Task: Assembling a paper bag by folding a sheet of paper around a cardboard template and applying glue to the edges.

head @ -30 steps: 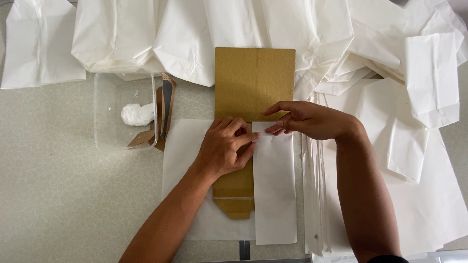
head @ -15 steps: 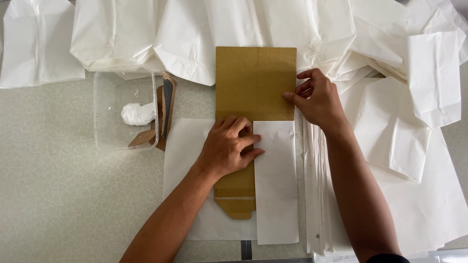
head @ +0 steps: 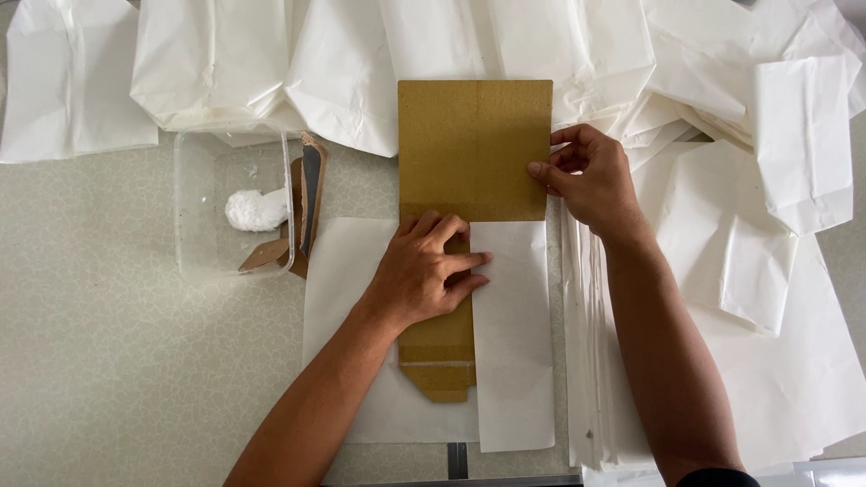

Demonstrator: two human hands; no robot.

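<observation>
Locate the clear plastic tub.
In the head view, the clear plastic tub sits left of the brown cardboard template, beyond the left hand.

Cardboard template (head: 474, 149) on paper sheet (head: 514, 334); plastic tub (head: 233, 206) left.

A: Cardboard template (head: 474, 149)?
B: Mustard brown, matt, with a paler crease line near its lower end.

A: Paper sheet (head: 512, 334) under it?
B: Plain white, no print.

A: Paper bags (head: 361, 63) along the top?
B: White throughout, grey only in the fold shadows.

A: Stack of sheets (head: 591, 361) on the right?
B: White, edges showing as fine grey lines.

A: Plastic container (head: 221, 203)?
B: Clear, colourless. White wad (head: 255, 210) inside; brown card scraps (head: 266, 254) and a dark grey strip (head: 311, 194) at its side.

A: Table (head: 108, 361)?
B: Pale grey-green, with a faint mottled, pebbled pattern.
</observation>
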